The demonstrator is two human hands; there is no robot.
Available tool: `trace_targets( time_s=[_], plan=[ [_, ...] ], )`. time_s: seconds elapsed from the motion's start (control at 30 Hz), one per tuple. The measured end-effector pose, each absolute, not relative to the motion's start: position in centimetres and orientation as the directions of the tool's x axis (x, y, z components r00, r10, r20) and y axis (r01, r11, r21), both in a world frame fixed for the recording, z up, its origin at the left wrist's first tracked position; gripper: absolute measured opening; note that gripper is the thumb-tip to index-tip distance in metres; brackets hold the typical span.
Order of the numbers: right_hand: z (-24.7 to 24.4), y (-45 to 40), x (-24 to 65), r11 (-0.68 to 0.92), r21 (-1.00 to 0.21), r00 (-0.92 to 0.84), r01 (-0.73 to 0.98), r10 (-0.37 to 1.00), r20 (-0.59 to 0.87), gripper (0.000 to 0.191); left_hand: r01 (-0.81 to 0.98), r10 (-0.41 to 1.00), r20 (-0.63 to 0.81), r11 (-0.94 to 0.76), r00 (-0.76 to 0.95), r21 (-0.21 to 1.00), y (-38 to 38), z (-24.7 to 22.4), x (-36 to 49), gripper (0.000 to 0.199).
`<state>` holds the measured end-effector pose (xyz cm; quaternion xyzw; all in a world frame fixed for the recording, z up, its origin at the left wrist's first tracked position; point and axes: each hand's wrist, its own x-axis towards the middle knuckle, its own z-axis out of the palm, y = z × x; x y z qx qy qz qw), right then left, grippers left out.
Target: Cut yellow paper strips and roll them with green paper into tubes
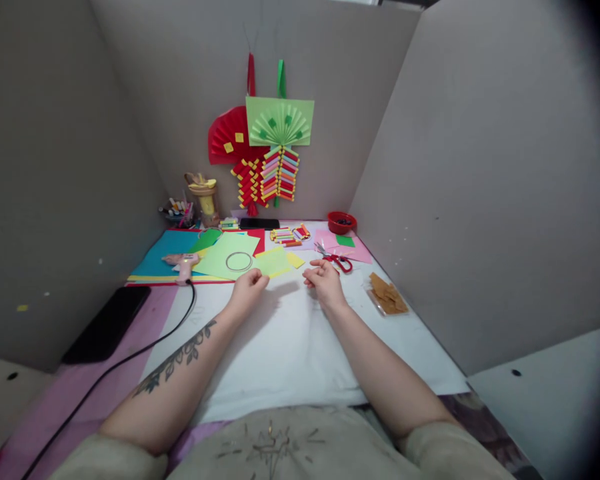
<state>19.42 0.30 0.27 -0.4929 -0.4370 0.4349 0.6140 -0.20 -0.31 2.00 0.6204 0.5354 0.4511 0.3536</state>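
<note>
My left hand (250,288) is closed in a pinch above the white cloth, beside a yellow-green paper piece (273,261). Whatever may be between its fingers is hidden. Across a short gap, my right hand (325,283) is curled with thumb and fingertips drawn together; anything held there is too small to make out. Red-handled scissors (341,263) lie just beyond the right hand. A small yellow paper piece (295,260) sits between the hands, further back. Left of it, a thin ring (239,261) rests on a light green sheet (220,257).
A pink glue gun (184,263) lies at left, its black cord (150,347) running toward me. Nearby is a black tray-like slab (107,325). At right are a packet of brown pieces (389,295) and a red bowl (341,222). Paper firecracker decorations (280,123) hang on the grey back panel.
</note>
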Motion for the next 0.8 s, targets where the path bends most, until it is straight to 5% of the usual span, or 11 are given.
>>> trace_targets(
  time_s=[0.1, 0.2, 0.33, 0.5, 0.6, 0.67, 0.8],
  plan=[
    [-0.1, -0.3, 20.2, 0.289, -0.941, -0.054, 0.179, 0.957, 0.284, 0.010, 0.255, 0.988, 0.124, -0.098, -0.091, 0.962, 0.3, 1.9, -1.1, 0.024],
    [-0.8, -1.4, 20.5, 0.518, -0.787, -0.422, 0.336, 0.829, 0.366, 0.014, 0.193, 0.989, 0.085, -0.060, -0.124, 0.979, 0.5, 1.5, -1.3, 0.024],
    [-1.4, -3.0, 21.7, 0.589, -0.714, -0.552, 0.379, 0.763, 0.337, 0.026, 0.206, 0.992, 0.086, -0.066, -0.090, 0.976, 0.1, 1.1, -0.7, 0.023],
    [-0.2, -3.8, 22.4, 0.475, -0.796, -0.488, 0.375, 0.831, 0.266, 0.024, 0.273, 0.991, 0.132, -0.123, -0.014, 0.954, -0.7, 0.5, 0.5, 0.024],
    [1.4, -2.6, 20.1, 0.249, -0.911, -0.209, 0.330, 0.960, 0.187, 0.014, 0.264, 0.988, 0.155, -0.153, 0.013, 0.952, -0.9, 0.2, 1.0, 0.025],
    [2.3, -1.4, 17.6, 0.108, -0.986, 0.078, 0.124, 0.990, 0.118, 0.013, 0.259, 0.987, 0.162, -0.160, 0.015, 0.953, -0.9, 0.1, 1.1, 0.026],
    [2.4, 0.0, 13.6, -0.030, -0.971, 0.109, -0.236, 0.992, -0.057, 0.040, 0.248, 0.988, 0.152, -0.145, -0.011, 0.958, -1.0, 0.2, 1.1, 0.031]
  ],
)
